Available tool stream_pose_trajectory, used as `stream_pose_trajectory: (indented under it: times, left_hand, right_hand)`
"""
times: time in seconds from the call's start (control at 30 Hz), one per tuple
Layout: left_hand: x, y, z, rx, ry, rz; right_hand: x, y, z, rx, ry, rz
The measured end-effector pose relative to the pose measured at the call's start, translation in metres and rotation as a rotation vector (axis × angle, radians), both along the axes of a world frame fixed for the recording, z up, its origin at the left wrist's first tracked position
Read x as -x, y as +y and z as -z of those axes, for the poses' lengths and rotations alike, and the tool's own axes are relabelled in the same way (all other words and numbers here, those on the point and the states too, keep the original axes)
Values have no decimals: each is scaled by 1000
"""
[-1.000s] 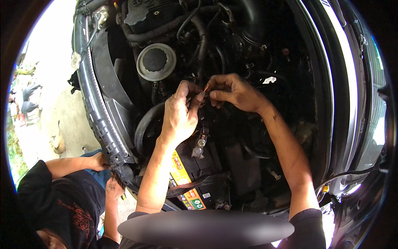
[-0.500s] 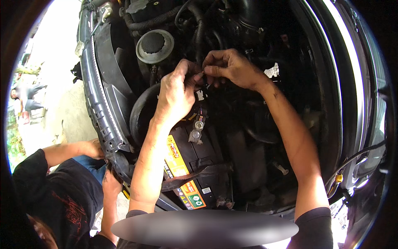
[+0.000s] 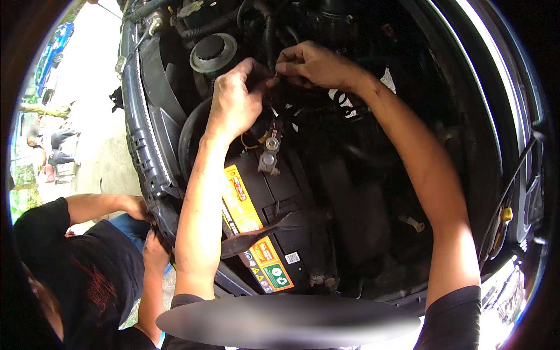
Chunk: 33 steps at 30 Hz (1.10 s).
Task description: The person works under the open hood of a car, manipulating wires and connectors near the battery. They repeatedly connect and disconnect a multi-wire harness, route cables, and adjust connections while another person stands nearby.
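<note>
Both my hands meet over a car's engine bay, fingertips close together. My left hand [image 3: 238, 96] is closed in a pinch, thumb against fingers, beside the round reservoir with a black cap [image 3: 211, 51]. My right hand [image 3: 315, 64] also pinches, its thumb and forefinger almost touching the left fingertips. What they hold is too small and dark to make out. Below them sits a metal battery terminal clamp [image 3: 270, 153] with a yellowish wire near it. It is on a black car battery [image 3: 280, 198] with an orange and yellow label, crossed by a dark strap [image 3: 262, 235].
At the left, a co-worker in a black shirt [image 3: 87, 268] has both hands at the front frame [image 3: 153, 128] of the car. Ribbed hoses [image 3: 268, 35] run behind my hands. A metal bolt-like piece [image 3: 413, 223] lies right of the battery. The car's bright edge [image 3: 496, 64] curves along the right.
The view has shifted, so the engine bay and my hands appear higher in the picture. My hands remain pinched close together. The co-worker's hands stay at the front frame.
</note>
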State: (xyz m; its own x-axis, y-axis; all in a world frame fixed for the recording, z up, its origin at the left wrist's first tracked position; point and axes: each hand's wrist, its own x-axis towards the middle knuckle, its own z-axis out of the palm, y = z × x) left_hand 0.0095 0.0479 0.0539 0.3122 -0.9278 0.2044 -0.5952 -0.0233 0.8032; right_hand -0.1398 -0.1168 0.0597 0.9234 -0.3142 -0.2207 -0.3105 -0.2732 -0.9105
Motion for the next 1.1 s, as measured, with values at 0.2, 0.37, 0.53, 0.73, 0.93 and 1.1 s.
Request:
stream_pose_trajectory:
  times: [0.2, 0.37, 0.53, 0.73, 0.93, 1.1]
  left_hand:
    - [2, 0, 2, 34, -83, -6]
    - [-1, 1, 2, 70, -115, 9]
    - [-6, 2, 5, 89, -141, 49]
    - [-8, 1, 10, 111, -197, 37]
    - [-7, 2, 9, 127, -209, 19]
    - [-4, 2, 5, 181, -239, 73]
  right_hand:
    - [5, 3, 3, 60, -30, 0]
    - [8, 10, -5, 135, -39, 3]
    - [3, 11, -14, 277, 63, 9]
    - [3, 22, -29, 198, 146, 46]
    - [-6, 23, -38, 371, 166, 25]
    - [-7, 18, -22, 256, 223, 134]
